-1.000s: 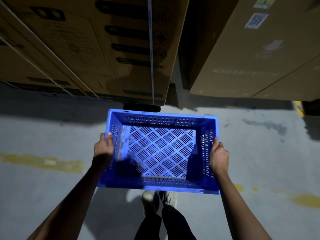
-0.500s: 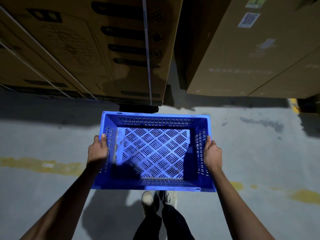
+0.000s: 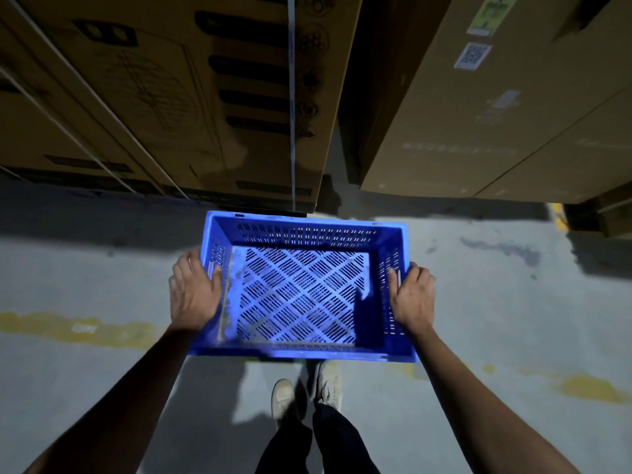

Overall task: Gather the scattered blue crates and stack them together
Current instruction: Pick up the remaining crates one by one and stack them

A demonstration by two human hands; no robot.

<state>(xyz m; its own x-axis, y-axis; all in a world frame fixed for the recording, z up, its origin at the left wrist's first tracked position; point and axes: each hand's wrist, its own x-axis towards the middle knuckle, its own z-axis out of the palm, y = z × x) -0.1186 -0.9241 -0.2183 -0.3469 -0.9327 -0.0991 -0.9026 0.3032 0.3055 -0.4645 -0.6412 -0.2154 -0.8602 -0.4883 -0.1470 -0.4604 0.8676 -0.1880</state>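
Note:
A blue plastic crate (image 3: pixel 301 350) with slotted walls and a lattice floor is held level above the concrete floor, in front of my legs. It is empty. My left hand (image 3: pixel 193 292) grips its left side wall, fingers curled over the rim. On the opposite wall my right hand (image 3: pixel 412 297) holds the crate the same way. No other blue crate is in view.
Tall cardboard boxes (image 3: pixel 171 97) strapped with white bands rise right ahead on the left, and more plain cartons (image 3: pixel 496 124) on the right, with a dark gap between them. Worn yellow floor lines (image 3: pixel 78 328) cross the grey concrete. My shoes (image 3: pixel 307 395) are below the crate.
The crate has come slightly nearer to me and lower in view. Both hands have kept their grip on its side walls while I step towards the boxes.

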